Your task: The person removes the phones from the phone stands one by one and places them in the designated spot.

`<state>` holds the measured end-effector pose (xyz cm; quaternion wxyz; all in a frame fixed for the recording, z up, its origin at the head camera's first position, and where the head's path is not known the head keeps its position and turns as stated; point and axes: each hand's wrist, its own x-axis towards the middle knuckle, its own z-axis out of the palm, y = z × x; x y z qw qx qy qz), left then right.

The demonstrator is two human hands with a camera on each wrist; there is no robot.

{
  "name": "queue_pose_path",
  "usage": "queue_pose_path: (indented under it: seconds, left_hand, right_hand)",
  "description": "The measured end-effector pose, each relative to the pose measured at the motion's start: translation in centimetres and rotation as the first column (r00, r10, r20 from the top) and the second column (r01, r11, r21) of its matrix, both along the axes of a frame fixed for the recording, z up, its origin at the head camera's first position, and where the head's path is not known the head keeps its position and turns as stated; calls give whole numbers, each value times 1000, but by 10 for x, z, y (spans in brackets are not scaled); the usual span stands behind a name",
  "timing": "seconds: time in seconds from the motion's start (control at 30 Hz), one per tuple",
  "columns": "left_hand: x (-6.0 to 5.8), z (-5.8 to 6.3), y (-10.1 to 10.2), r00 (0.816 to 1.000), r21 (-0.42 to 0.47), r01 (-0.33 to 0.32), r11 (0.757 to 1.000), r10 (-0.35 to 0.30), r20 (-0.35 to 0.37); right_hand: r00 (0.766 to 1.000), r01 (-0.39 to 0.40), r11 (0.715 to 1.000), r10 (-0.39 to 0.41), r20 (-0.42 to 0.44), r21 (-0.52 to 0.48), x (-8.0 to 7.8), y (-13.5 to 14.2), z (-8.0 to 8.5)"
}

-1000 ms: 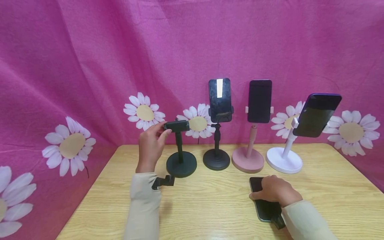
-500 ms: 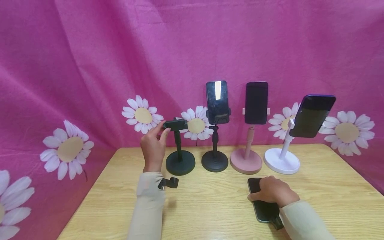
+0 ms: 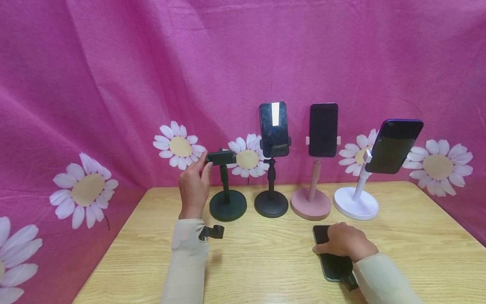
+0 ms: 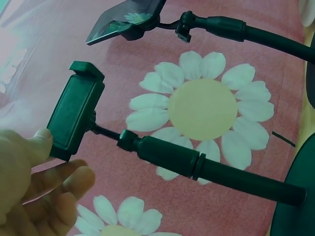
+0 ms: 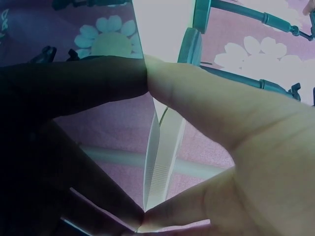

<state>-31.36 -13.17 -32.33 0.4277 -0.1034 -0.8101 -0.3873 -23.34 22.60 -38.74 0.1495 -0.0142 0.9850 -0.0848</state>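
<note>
My left hand (image 3: 194, 188) pinches the left end of the empty clamp on a black phone stand (image 3: 228, 207). In the left wrist view, the thumb lies on the lower end of this phone clamp (image 4: 76, 113), with the fingers behind it. Its jaw piece at the other end stands upright and holds nothing. My right hand (image 3: 349, 240) spans a dark smartphone (image 3: 336, 269) lying screen up on the table, the thumb at its left edge. In the right wrist view, the thumb and fingertips of the right hand (image 5: 231, 132) meet their own reflection in the glossy screen.
Right of that stand, a second black stand (image 3: 271, 204), a pink stand (image 3: 311, 204) and a white stand (image 3: 357, 204) each hold a phone upright. They line the back of the wooden table (image 3: 258, 261). A pink flowered cloth (image 3: 243, 55) hangs behind.
The head view has shifted slightly, so the stands appear a little further left. The left forearm has moved slightly right, and both hands keep their places on the clamp and smartphone.
</note>
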Motion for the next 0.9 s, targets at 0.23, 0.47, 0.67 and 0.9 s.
queue_pose_path:
  seconds: [0.23,0.47,0.67,0.9]
  left_hand:
    - [0,0,-2,999,9,30,1000,-30,33]
    - [-2,-1,2,999,31,-1,1000,0,50]
    - [4,3,3,987,22,28,999,-31,157]
    - [23,21,5,985,-9,57,998,-55,161]
  right_hand:
    - [1000,-3,1000,3,-9,3,1,2,0]
    - [1000,17,1000,-17,-2,-8,0,3,-2]
    - [1000,18,1000,-18,-10,-20,0,3,-1]
    - [997,4,996,-10,-71,-89,4,6,16]
